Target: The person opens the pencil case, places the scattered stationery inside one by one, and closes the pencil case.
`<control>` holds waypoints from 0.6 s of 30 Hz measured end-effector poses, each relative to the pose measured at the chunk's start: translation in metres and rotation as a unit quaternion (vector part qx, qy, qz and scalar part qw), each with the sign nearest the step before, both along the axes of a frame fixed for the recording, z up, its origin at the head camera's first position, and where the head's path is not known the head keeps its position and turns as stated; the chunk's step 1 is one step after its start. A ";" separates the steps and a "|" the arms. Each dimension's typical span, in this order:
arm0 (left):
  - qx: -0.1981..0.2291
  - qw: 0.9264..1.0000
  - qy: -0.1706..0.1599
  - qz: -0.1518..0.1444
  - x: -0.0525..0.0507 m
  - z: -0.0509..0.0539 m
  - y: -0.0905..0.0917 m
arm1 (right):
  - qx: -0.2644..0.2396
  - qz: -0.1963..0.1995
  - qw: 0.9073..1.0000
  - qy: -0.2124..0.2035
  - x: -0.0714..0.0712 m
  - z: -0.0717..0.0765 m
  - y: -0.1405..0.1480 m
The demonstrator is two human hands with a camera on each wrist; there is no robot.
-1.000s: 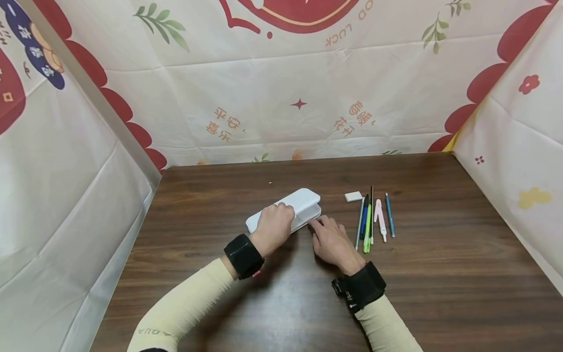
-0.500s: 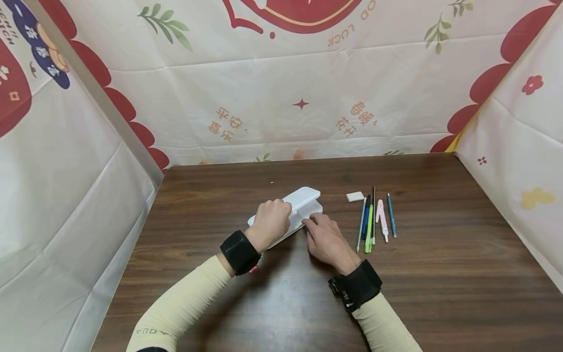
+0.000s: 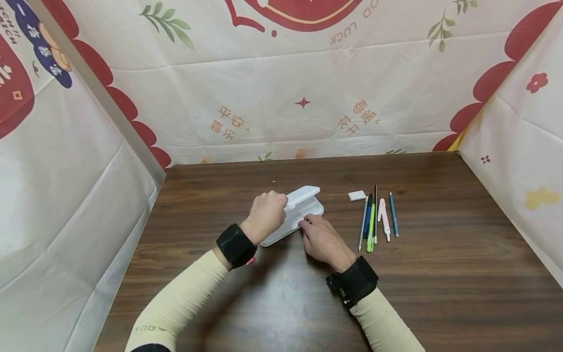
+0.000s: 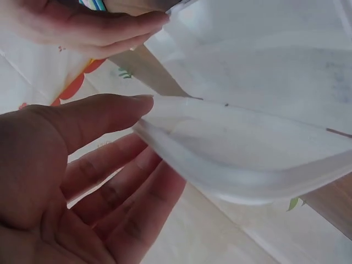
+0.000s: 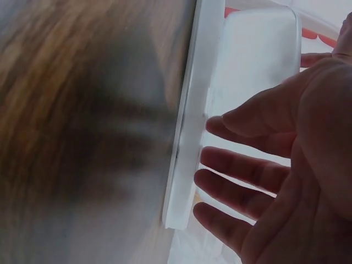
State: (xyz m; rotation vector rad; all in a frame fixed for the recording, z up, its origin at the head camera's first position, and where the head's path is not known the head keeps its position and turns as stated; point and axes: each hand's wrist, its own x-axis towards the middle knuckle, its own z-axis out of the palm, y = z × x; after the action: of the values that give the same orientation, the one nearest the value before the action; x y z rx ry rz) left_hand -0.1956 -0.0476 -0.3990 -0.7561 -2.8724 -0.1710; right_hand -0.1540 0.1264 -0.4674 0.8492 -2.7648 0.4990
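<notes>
A white pencil case (image 3: 293, 225) rests at a slant on the table with its lid (image 3: 302, 195) raised at an angle; the visible inside of its base shows bare. My left hand (image 3: 266, 215) pinches the rim of the lid between thumb and fingers, seen close up in the left wrist view. At the front edge of the base is my right hand (image 3: 324, 239). Its fingers (image 5: 242, 165) are extended, with the tips at the base's wall in the right wrist view.
Right of the case lie several pens and pencils, including a green pen (image 3: 371, 230) and a blue one (image 3: 394, 215). Among them is a pink compass (image 3: 384, 219). Behind sits a white eraser (image 3: 357, 195). Printed cloth (image 3: 272, 88) walls in the wooden table (image 3: 440, 254).
My left hand has moved slightly left and tipped the lid further up, exposing more of the inside. My right hand has shifted a little left along the base's front edge.
</notes>
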 end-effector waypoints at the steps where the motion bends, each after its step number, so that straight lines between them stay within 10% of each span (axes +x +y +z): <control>1: 0.003 1.000 -0.006 0.001 -0.001 0.001 -0.001 | 0.000 -0.001 1.000 0.000 0.000 -0.001 0.000; 18: 0.038 0.998 -0.044 0.028 -0.019 0.019 -0.014 | -0.016 -0.013 1.000 -0.010 0.000 -0.005 0.002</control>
State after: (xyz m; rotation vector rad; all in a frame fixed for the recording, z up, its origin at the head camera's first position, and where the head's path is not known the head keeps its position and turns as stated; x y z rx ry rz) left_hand -0.2148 -0.0615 -0.3801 -0.6681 -2.9467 -0.3121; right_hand -0.1542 0.1281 -0.4720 0.8045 -2.7747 0.5472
